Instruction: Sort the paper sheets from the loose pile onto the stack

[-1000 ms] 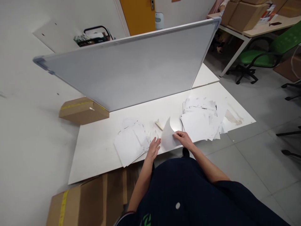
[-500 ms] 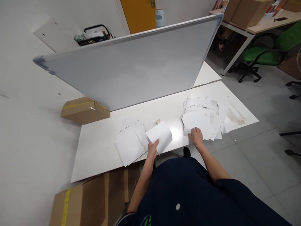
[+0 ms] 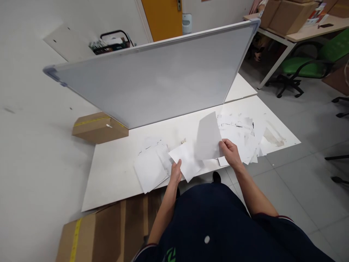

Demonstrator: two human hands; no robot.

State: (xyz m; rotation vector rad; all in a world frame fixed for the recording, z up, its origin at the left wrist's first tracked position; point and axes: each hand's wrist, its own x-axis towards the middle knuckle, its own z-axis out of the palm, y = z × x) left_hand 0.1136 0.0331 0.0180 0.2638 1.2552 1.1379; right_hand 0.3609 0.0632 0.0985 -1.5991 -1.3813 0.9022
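My left hand [image 3: 176, 172] is closed on white paper [image 3: 185, 160], thumb on top, near the table's front edge; whether it is one sheet or several I cannot tell. In my right hand [image 3: 229, 151] a sheet of paper [image 3: 208, 136] is pinched by its right edge and stands raised and tilted. Its lower left part overlaps the paper in my left hand. Behind my right hand lies a loose pile of papers [image 3: 240, 134], some with dark marks. Left of my left hand is another spread pile of papers [image 3: 151, 168].
A whiteboard [image 3: 152, 80] stands along the back of the white table [image 3: 114, 174]. One cardboard box [image 3: 99, 129] is behind the table's left end, another [image 3: 100, 233] below its front edge. Right are a green chair [image 3: 305, 67], a desk with boxes [image 3: 291, 16] and part of a person.
My right hand has lifted a sheet off the right pile and brought it up and left, beside the paper in my left hand. My left hand has barely moved.
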